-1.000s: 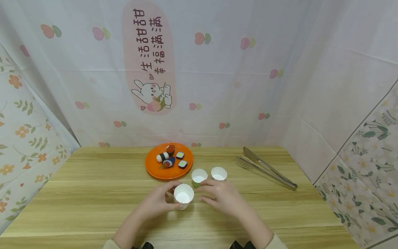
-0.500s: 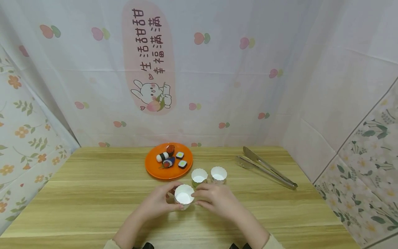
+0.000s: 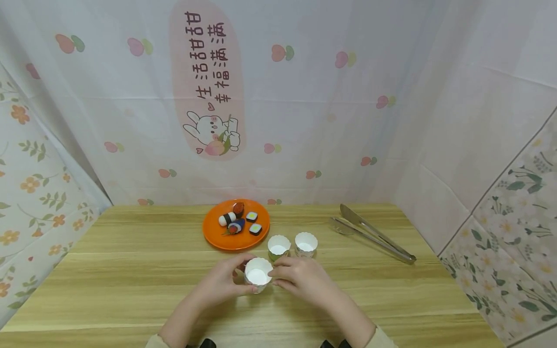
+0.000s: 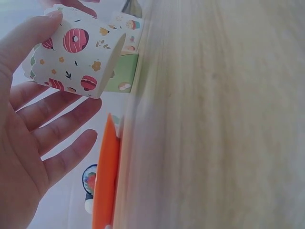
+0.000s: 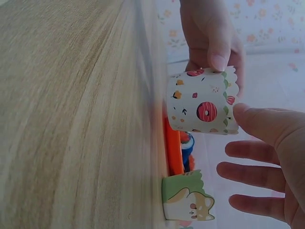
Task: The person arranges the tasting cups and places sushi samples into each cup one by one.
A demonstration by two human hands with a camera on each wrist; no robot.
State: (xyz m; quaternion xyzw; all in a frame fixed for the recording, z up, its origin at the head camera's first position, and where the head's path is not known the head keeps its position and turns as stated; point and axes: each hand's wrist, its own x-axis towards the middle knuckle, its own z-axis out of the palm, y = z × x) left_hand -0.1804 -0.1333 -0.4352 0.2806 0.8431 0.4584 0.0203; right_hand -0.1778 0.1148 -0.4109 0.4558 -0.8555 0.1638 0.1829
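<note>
My left hand (image 3: pixel 222 278) holds a white paper baking cup (image 4: pixel 71 47) printed with pink donuts, its thumb near the scalloped rim and its fingers on the other side. In the head view the cup is upright, its white inside facing up. My right hand (image 3: pixel 302 280) pinches the cup's right rim; its thumb (image 5: pixel 262 123) lies at the edge in the right wrist view, while three other fingers reach out straight below. Just behind stand a green paper cup (image 5: pixel 188 195) with a dog picture and another patterned paper cup (image 3: pixel 306 245).
An orange plate (image 3: pixel 215 239) with several sushi pieces (image 3: pixel 235 226) sits behind the left hand. Metal tongs (image 3: pixel 378 237) lie at the right rear of the wooden table (image 3: pixel 130 270). Patterned cloth (image 3: pixel 304 121) hangs along the back and sides.
My right hand has come left and closer, from beside the green cup to the rim of the held cup. My left hand keeps its hold, almost still.
</note>
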